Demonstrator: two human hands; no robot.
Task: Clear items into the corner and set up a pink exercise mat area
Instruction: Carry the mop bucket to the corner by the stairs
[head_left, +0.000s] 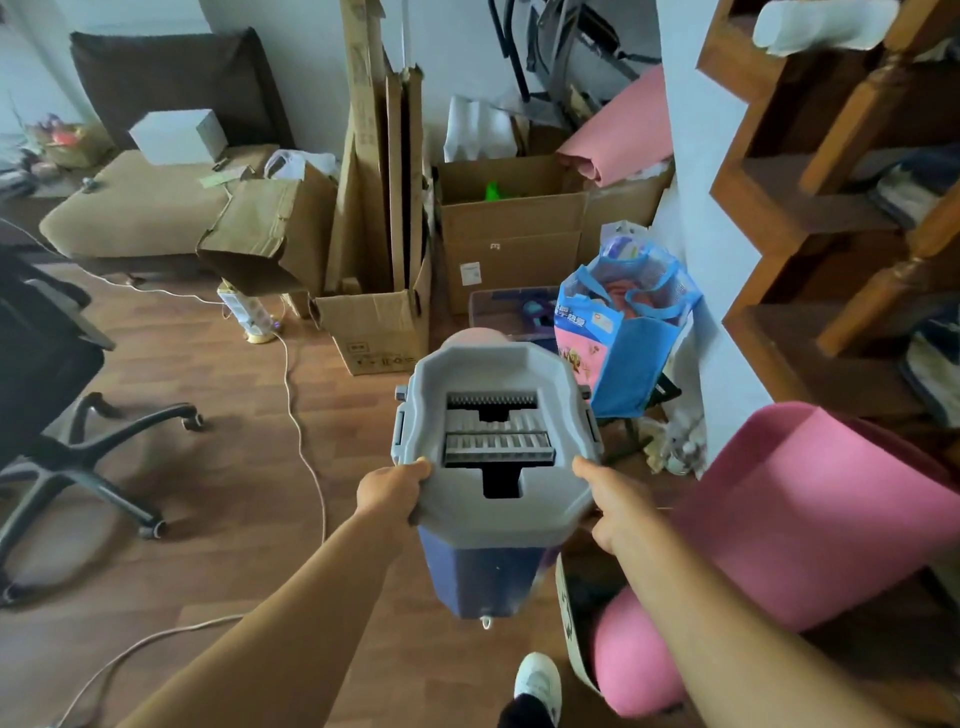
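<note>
So the mop bucket (496, 436) was up off the floor, held out in front of the person, with the cluttered corner just beyond it. The left hand (392, 491) and right hand (610, 506) each had a near corner of the grey top, thumbs on the rim and fingers curled underneath. That was basically a pinch on the lip and nothing under the blue body.

That's the bit that worried me. If the grey top is a lift-off insert, the body could drop away. I couldn't tell if there was water inside, and any tilt would slosh it onto the wood floor.

The corner looked packed too. The blue bag (626, 332) and a clear bin (506, 312) sat right where the bucket seemed headed, in front of the cardboard boxes (511, 223), so setting it down blind could knock the bag over.

There was also the footing. The pink mat (810, 514) curled up just beside the shoe (538, 680) and a cable (304, 431) ran across the floor on the left, both easy to trip on with arms full.
</note>
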